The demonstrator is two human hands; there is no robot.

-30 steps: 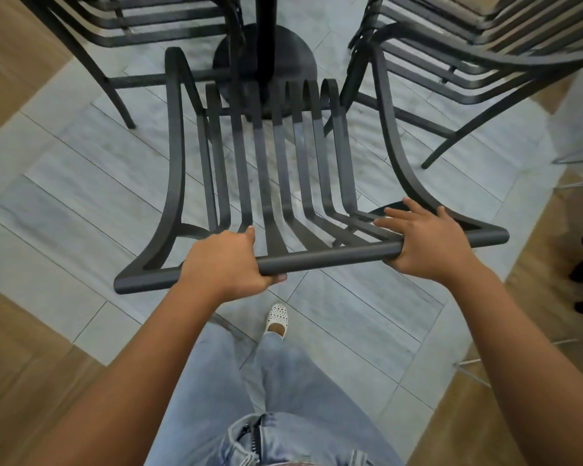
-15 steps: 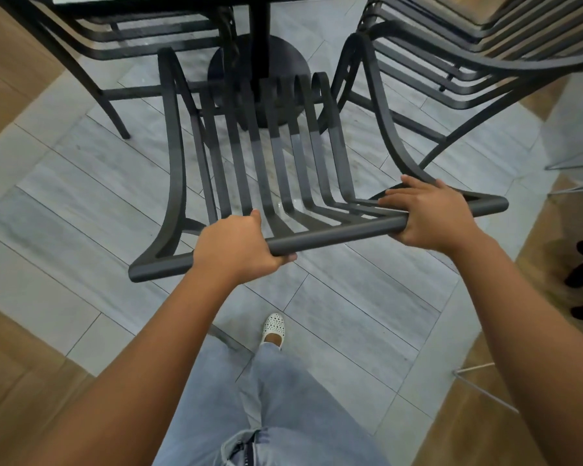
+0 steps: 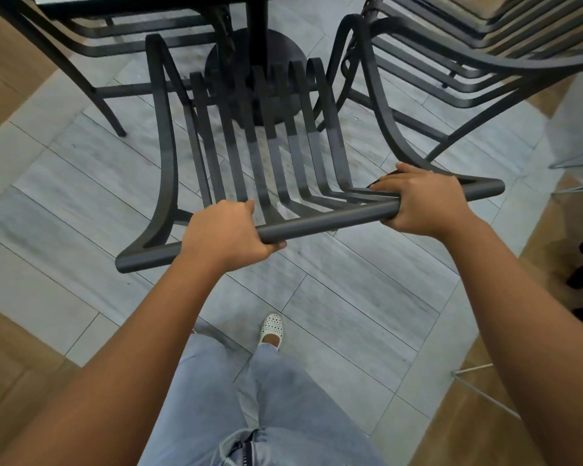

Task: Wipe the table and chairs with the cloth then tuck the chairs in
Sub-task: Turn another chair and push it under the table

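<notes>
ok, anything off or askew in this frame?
Nothing damaged or spilled. Both hands, left hand and right hand, grip the chair's top rail; its seat front sits near the table pedestal. The cloth isn't visible.

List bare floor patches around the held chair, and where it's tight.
Free: grey tile left of the chair, below the left-hand chair's leg; tile between the top rail and the white shoe. Crowded: the table base ahead, the right-hand chair close beside the frame.
</notes>
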